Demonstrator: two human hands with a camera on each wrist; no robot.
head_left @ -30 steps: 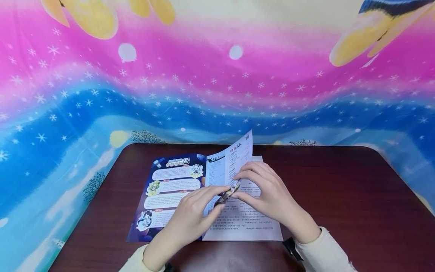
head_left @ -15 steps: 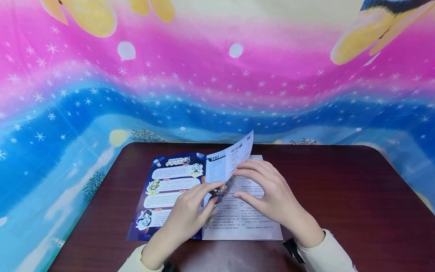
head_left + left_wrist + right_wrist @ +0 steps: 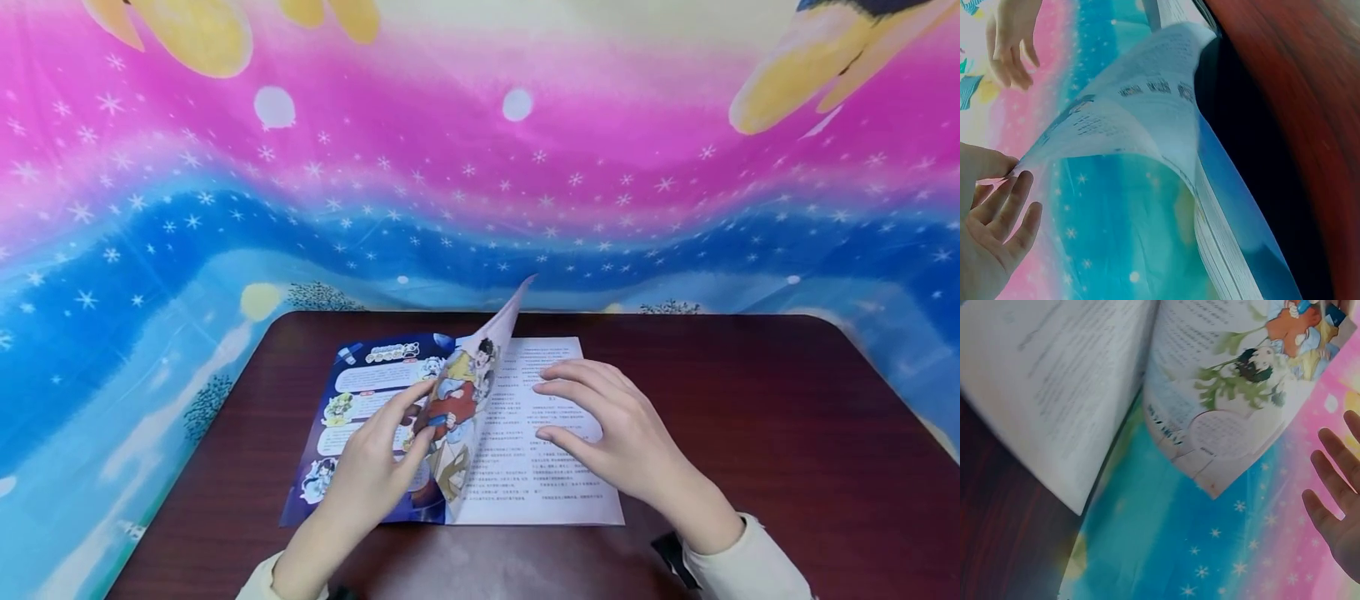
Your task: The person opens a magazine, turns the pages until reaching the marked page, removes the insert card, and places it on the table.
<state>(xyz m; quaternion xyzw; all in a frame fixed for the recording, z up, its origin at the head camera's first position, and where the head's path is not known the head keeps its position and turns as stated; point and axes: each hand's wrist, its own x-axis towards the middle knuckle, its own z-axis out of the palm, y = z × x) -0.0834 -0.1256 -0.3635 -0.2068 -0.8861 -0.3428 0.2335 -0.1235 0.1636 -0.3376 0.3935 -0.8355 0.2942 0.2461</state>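
Note:
An open magazine (image 3: pixel 536 500) lies on the table, with a dark blue page on its left and a printed text page on its right. My left hand (image 3: pixel 371 458) pinches the edge of a lifted page (image 3: pixel 472 400), which stands up curved near the spine and shows a cartoon of figures. In the left wrist view, the thumb and fingertips of the left hand (image 3: pixel 997 212) meet at that page's edge. Over the right-hand page hovers my right hand (image 3: pixel 615 425), fingers apart and relaxed, holding nothing. The right wrist view shows this right hand (image 3: pixel 1338 500) apart from the lifted page (image 3: pixel 1235 412).
The dark reddish-brown table (image 3: pixel 750 417) extends on both sides of the magazine. Behind it hangs a pink and blue cloth backdrop (image 3: pixel 450 200) with snowflakes. Pale sleeves (image 3: pixel 750 562) cover both forearms.
The left hand has moved left, carrying the page over so its illustrated side now faces right. The right hand has drawn away from the page, slightly to the right.

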